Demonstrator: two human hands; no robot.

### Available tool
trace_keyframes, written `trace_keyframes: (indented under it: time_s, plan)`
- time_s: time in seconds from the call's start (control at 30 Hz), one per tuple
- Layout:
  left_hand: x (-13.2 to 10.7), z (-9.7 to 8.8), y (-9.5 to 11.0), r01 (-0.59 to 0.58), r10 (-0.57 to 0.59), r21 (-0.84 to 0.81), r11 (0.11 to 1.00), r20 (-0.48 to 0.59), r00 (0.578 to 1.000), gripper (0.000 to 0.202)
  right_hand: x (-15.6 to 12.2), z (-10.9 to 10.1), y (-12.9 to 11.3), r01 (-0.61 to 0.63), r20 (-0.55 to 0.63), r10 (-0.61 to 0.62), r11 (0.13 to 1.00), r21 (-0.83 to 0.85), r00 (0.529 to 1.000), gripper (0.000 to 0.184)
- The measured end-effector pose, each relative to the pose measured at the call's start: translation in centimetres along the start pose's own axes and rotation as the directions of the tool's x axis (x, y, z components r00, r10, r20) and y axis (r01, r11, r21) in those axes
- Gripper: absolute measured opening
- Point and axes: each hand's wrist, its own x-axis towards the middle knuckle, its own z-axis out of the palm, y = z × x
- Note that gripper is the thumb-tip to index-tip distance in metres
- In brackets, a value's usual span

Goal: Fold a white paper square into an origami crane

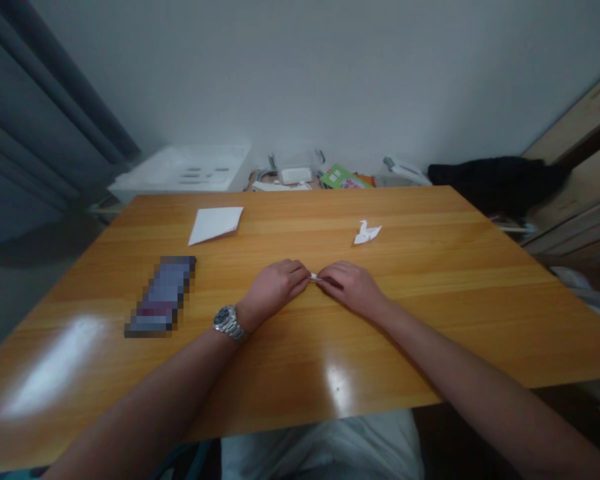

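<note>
My left hand [276,287] and my right hand [349,285] rest close together on the middle of the wooden table [430,313]. Both are closed, pinching a small white folded paper piece [314,277] that shows only as a sliver between the fingertips. A silver wristwatch [229,322] sits on my left wrist. A finished white folded paper figure [367,233] lies on the table beyond my right hand. A flat white sheet of paper [215,223] lies farther off to the left.
A blurred dark rectangular object [161,296] lies on the table left of my left hand. Behind the table are a white box [185,170], small clutter [330,177] and a dark cloth [495,177]. Wooden furniture [580,187] stands at the right, curtains at the left.
</note>
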Motion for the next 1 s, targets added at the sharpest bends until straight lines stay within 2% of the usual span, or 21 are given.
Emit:
trace_keyframes:
  time_s: [0.17,0.23,0.33,0.47,0.57,0.67,0.8,1.0]
  plan:
    - [-0.1,0.0,0.4,0.110,-0.129,-0.204,0.973,-0.084,0.988,0.019,0.1,-0.3,-1.1,-0.201,-0.014,0.210,0.953,0.228,0.978,0.016]
    - [-0.1,0.2,0.5,0.148,-0.179,-0.274,0.950,-0.092,0.980,0.017,0.2,-0.3,-1.2,-0.236,-0.002,0.245,0.935,0.265,0.969,0.016]
    - [0.1,0.7,0.4,0.159,-0.207,-0.317,0.935,-0.126,0.970,0.015,0.5,0.1,-0.8,-0.237,-0.022,0.249,0.944,0.228,0.968,0.013]
    - [0.2,0.7,0.1,0.093,-0.133,-0.209,0.974,-0.184,0.974,0.018,0.6,0.7,0.1,-0.180,-0.063,0.188,0.977,0.116,0.980,0.011]
    - [-0.1,0.4,-0.2,-0.020,0.009,-0.124,0.992,-0.082,0.997,0.017,0.5,0.9,0.4,-0.155,-0.070,0.162,0.983,0.100,0.984,0.005]
    - [-0.4,0.2,-0.3,-0.075,0.076,-0.114,0.991,0.000,0.997,0.021,0.4,1.0,0.3,-0.157,-0.070,0.164,0.982,0.103,0.984,0.005]
    - [-0.6,0.0,0.0,-0.073,0.075,-0.064,0.995,0.034,0.997,0.026,0.5,1.0,0.3,-0.129,-0.071,0.134,0.989,0.075,0.988,0.006]
    - [-0.4,0.6,0.2,-0.027,0.027,0.042,0.999,0.013,1.000,0.027,1.0,0.6,0.4,-0.060,-0.046,0.057,0.996,-0.069,0.997,0.008]
